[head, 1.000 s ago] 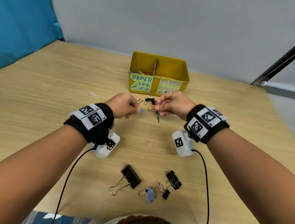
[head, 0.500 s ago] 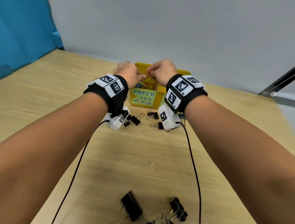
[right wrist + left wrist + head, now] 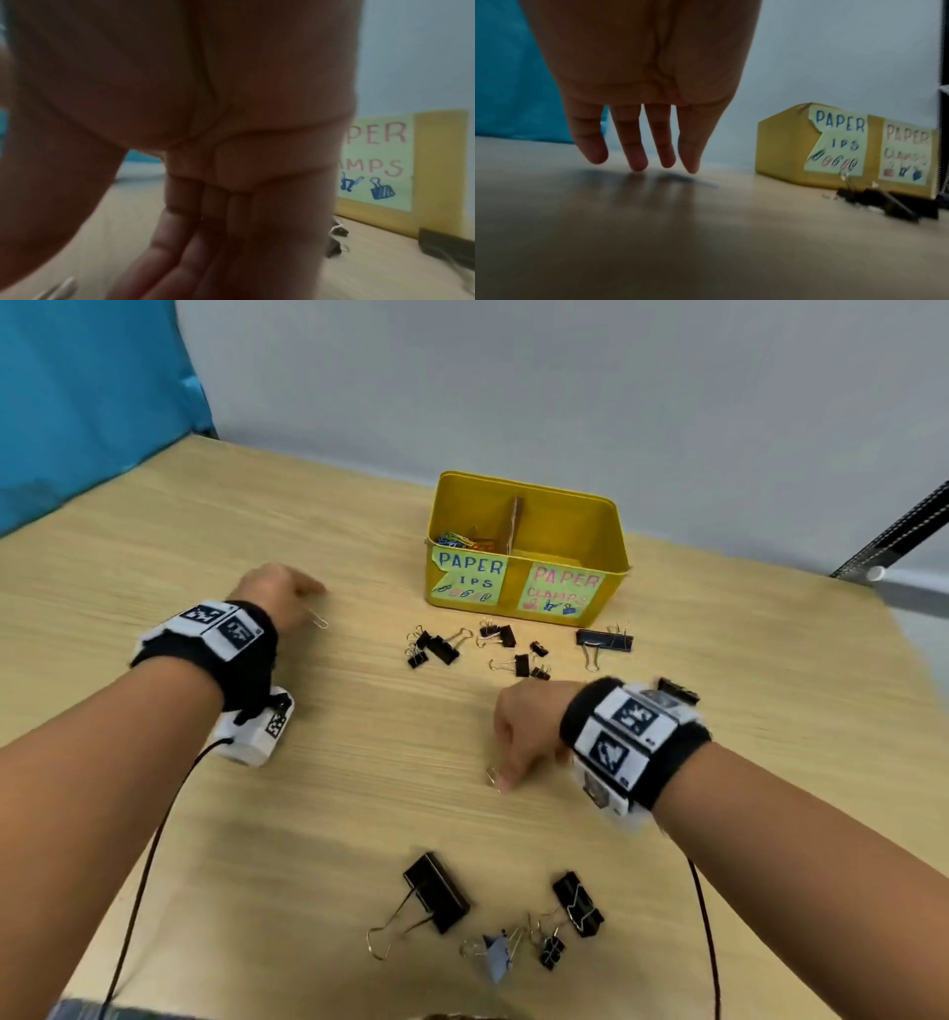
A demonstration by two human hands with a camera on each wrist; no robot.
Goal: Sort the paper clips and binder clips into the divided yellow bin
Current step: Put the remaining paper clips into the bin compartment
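Half a second ago both your hands were together over the left side of the yellow bin [image 3: 524, 526]; now they are apart and low over the table [image 3: 154, 531], each at a fresh paper clip. That suggests the last clips went into the left compartment, the one labelled for paper clips, where a small heap of coloured clips [image 3: 454, 540] shows behind the front wall.

Your left hand [image 3: 280, 598] reaches out to the left, well away from the bin. In the left wrist view its fingers [image 3: 639, 146] hang straight and slightly spread, tips just above the wood or barely touching it, with the silver paper clip [image 3: 318, 619] lying flat just beside them. It holds nothing yet.

Your right hand [image 3: 524, 734] is nearer you, fingers bent down onto a second small paper clip [image 3: 493, 777] at their tips. Whether they already pinch it or only touch it, I cannot tell: the right wrist view is dark and blurred.

The right compartment looks bare from here. All the binder clips are on the table: a scatter just in front of the bin [image 3: 477, 647], a wider one [image 3: 603, 640] to its right, and a nearer group [image 3: 436, 891] close to you. So the paper clips look nearly finished and the binder clips are not yet started.
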